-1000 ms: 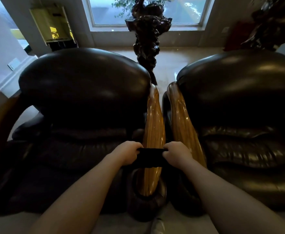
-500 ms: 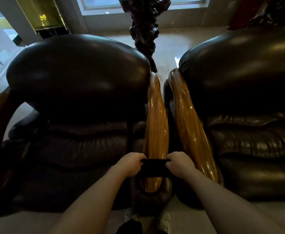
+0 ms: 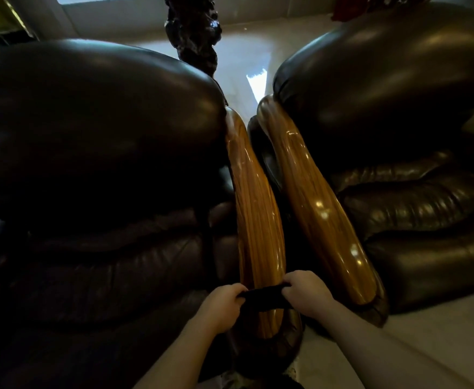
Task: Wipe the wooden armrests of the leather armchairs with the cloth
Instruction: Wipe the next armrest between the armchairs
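Two dark leather armchairs stand side by side, the left armchair (image 3: 95, 141) and the right armchair (image 3: 398, 113). Between them run two glossy wooden armrests: the left chair's armrest (image 3: 255, 209) and the right chair's armrest (image 3: 317, 209). A dark cloth (image 3: 261, 297) is stretched across the near end of the left chair's armrest. My left hand (image 3: 220, 307) grips its left end and my right hand (image 3: 307, 294) grips its right end, both fists closed, one on each side of the wood.
A dark carved wooden stand (image 3: 193, 32) rises behind the gap between the chairs. Pale tiled floor (image 3: 426, 341) lies at the lower right and beyond the chairs. A window sill runs along the back wall.
Both hands have slid the stretched cloth toward me along the left chair's armrest, from mid-length to near its front end. My head has tilted down and moved closer.
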